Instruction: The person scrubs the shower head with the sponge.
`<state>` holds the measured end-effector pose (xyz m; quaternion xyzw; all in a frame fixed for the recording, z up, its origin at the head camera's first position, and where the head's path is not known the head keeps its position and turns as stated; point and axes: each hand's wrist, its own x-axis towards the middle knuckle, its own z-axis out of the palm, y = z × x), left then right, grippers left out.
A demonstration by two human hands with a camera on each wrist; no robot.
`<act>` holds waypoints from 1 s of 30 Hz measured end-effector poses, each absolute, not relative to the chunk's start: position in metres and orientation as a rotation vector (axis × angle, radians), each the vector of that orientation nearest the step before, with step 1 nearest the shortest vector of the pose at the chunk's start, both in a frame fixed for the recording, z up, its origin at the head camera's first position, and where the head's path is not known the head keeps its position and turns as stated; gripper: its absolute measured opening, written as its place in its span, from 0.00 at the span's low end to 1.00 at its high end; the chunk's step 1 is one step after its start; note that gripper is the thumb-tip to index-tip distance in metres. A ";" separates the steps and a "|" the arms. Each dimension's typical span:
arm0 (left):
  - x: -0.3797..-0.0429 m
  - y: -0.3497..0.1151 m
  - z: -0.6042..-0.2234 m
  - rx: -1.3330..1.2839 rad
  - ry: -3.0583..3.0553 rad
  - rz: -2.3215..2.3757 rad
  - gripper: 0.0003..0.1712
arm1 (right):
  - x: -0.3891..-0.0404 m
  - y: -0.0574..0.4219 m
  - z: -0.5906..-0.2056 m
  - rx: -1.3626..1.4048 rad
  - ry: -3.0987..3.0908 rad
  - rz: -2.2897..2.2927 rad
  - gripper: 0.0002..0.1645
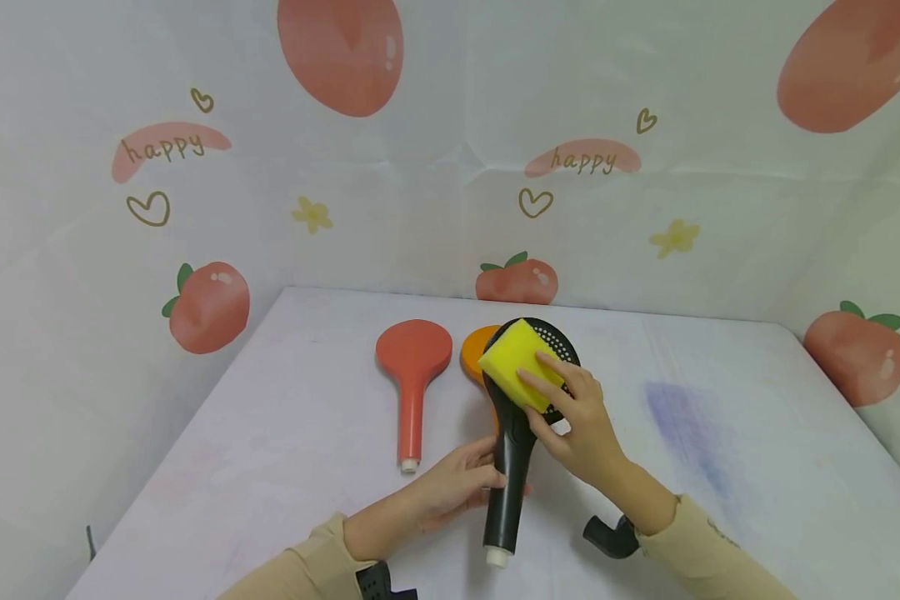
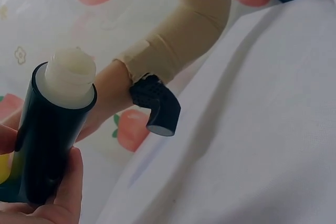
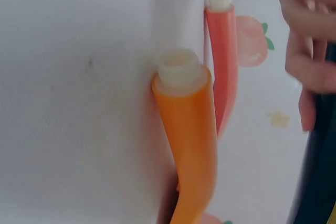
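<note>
My left hand (image 1: 450,490) grips the handle of a black shower head (image 1: 512,467), which is held up over the table with its perforated face towards me. In the left wrist view, fingers curl round the handle below its white threaded end (image 2: 71,74). The right hand (image 1: 583,425) holds a yellow sponge (image 1: 516,360) against the shower head's face, fingers spread over the sponge and thumb at its lower edge. Part of the holed face is hidden by the sponge. At the right edge of the right wrist view, the left hand (image 3: 310,30) shows beside the dark handle.
A red shower head (image 1: 414,358) lies on the white tabletop (image 1: 285,433) to the left. Partly hidden behind the black one is an orange shower head (image 1: 476,350). Black wrist mounts (image 1: 611,537) sit at both cuffs. A printed fruit cloth (image 1: 420,208) hangs behind the table.
</note>
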<state>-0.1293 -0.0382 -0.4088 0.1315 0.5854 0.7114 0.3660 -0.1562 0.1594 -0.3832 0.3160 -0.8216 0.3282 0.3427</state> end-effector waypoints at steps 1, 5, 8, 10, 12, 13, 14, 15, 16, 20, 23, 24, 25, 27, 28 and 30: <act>-0.130 -0.039 -0.409 0.341 1.508 1.830 0.34 | -0.155 0.159 -0.383 0.844 -2.134 0.843 0.25; -0.129 -0.040 -0.406 0.352 1.516 1.821 0.35 | -0.155 0.158 -0.385 0.895 -2.103 0.802 0.23; -0.128 -0.040 -0.404 0.344 1.522 1.811 0.35 | -0.160 0.160 -0.385 0.869 -2.089 0.790 0.23; -0.127 -0.040 -0.403 0.332 1.527 1.806 0.35 | -0.164 0.163 -0.385 0.829 -2.083 0.795 0.24; -0.126 -0.040 -0.402 0.321 1.531 1.805 0.35 | -0.169 0.166 -0.386 0.772 -2.081 0.810 0.25; -0.126 -0.040 -0.402 0.318 1.530 1.804 0.35 | -0.171 0.168 -0.386 0.742 -2.082 0.816 0.25; -0.126 -0.039 -0.402 0.318 1.529 1.805 0.35 | -0.173 0.170 -0.387 0.714 -2.083 0.828 0.24; -0.126 -0.039 -0.403 0.317 1.526 1.806 0.35 | -0.174 0.172 -0.387 0.689 -2.084 0.837 0.22; -0.126 -0.039 -0.403 0.316 1.524 1.806 0.35 | -0.175 0.173 -0.388 0.668 -2.088 0.842 0.20; -0.127 -0.039 -0.407 0.322 1.513 1.816 0.35 | -0.173 0.174 -0.389 0.647 -2.100 0.855 0.23; -0.127 -0.039 -0.407 0.331 1.511 1.818 0.35 | -0.168 0.169 -0.387 0.683 -2.101 0.861 0.20; -0.127 -0.039 -0.407 0.334 1.511 1.816 0.35 | -0.165 0.167 -0.386 0.706 -2.093 0.865 0.19; -0.127 -0.039 -0.406 0.337 1.515 1.814 0.35 | -0.163 0.165 -0.385 0.732 -2.086 0.866 0.19; -0.126 -0.040 -0.403 0.340 1.521 1.806 0.35 | -0.158 0.161 -0.384 0.782 -2.073 0.865 0.22; -0.126 -0.040 -0.403 0.342 1.524 1.805 0.35 | -0.156 0.159 -0.384 0.810 -2.065 0.856 0.23; -0.126 -0.040 -0.401 0.343 1.530 1.803 0.35 | -0.153 0.157 -0.384 0.856 -2.052 0.837 0.23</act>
